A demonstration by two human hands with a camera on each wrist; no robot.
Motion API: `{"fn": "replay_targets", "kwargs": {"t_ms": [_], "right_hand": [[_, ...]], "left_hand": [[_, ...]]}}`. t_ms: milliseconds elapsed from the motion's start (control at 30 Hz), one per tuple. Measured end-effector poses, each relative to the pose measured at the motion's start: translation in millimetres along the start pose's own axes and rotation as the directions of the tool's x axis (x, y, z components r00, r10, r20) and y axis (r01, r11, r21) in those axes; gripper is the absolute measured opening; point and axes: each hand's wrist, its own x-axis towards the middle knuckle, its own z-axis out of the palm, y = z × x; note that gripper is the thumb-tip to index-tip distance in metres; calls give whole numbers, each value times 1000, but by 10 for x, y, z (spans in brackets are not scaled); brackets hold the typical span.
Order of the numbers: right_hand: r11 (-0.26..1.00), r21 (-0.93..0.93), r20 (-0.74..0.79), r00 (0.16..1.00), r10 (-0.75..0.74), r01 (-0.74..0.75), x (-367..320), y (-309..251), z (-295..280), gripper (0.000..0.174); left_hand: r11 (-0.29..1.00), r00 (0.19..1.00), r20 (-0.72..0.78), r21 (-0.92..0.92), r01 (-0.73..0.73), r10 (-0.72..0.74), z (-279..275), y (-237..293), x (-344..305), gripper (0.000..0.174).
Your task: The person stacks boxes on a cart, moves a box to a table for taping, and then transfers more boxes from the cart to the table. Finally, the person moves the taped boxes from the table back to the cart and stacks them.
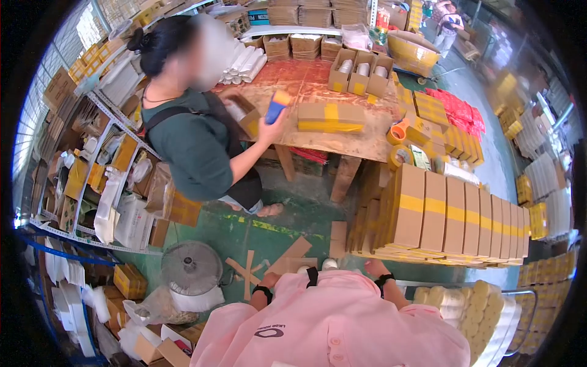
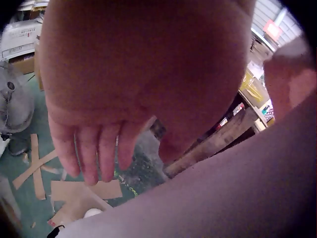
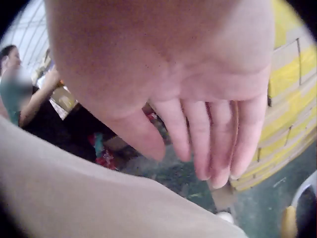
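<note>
My left hand [image 1: 269,280] hangs low beside the pink shirt [image 1: 354,318] and holds nothing. In the left wrist view its fingers [image 2: 96,148] point down, almost straight, over the green floor. My right hand [image 1: 376,267] hangs on the other side of the shirt, also with nothing in it; the right wrist view shows its palm [image 3: 198,84] and loosely extended fingers. Closest to the right hand is a stack of taped cardboard boxes [image 1: 455,211]. Flat cardboard pieces [image 1: 287,260] lie on the floor near the left hand.
Another person [image 1: 189,134] stands at a wooden table [image 1: 287,92], holding a blue and orange tape dispenser [image 1: 277,108] by an open carton [image 1: 244,113]. A taped box [image 1: 330,117] lies on the table. A round fan [image 1: 191,269] and loaded shelves [image 1: 98,165] stand to the left.
</note>
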Motion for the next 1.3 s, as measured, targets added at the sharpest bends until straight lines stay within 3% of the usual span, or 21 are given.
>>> {"fn": "replay_targets", "kwargs": {"t_ms": [100,200,300,400,500,633,767,800,933,1067,1133,1200,1233,1300], "right_hand": [[870,-378,-103,919,-380,317,12,-419,-265,20],[924,-181,-163,917,-365,336,-19,-908,-416,21],[937,-8,-38,936,-350,350,90,-1316,-414,25],[884,31,39,883,-468,467,133,-1779,-435,28],[875,-23,88,873,-480,483,308,-2129,-489,28],[860,-46,20,861,-508,509,720,-2494,-721,30],[896,-56,-201,874,-442,441,1089,-2816,-1242,32],[861,-122,-292,811,-507,494,1257,-2808,-1359,33],[917,-133,-459,797,-392,375,1488,-2892,-1947,36],[958,-74,-444,851,-280,276,1690,-2736,-2390,36],[934,-264,-75,961,-267,239,1799,-2658,-2638,44],[858,-440,295,945,-141,265,1886,-2582,-2840,52],[834,-527,259,966,-24,162,1878,-2637,-2924,54],[788,-613,2,997,-78,63,2002,-2738,-3076,60]], "left_hand": [[991,996,-12,-97,89,-91,95,-144,259,45],[977,994,-43,-194,92,-103,-44,49,363,43],[968,987,-98,-229,103,-128,-446,657,372,43],[982,995,-80,-184,46,-61,-856,1111,451,40],[980,999,-46,-200,-9,0,-1074,1174,767,38],[984,999,-34,-174,-43,38,-1512,1328,1099,37],[983,998,0,-171,-65,66,-2037,1590,1246,36],[982,998,-3,-173,-68,69,-2163,1694,1254,36],[963,983,-24,-200,-181,180,-2310,1623,1651,38],[981,985,33,-98,-168,172,-2439,1736,1983,40],[983,986,30,-88,-159,162,-2507,1914,2061,42],[983,981,58,-17,-184,184,-2676,2190,2095,43],[980,978,69,21,-199,197,-2773,2331,2143,44],[974,974,17,-20,-226,226,-2844,2468,2244,45]]}}
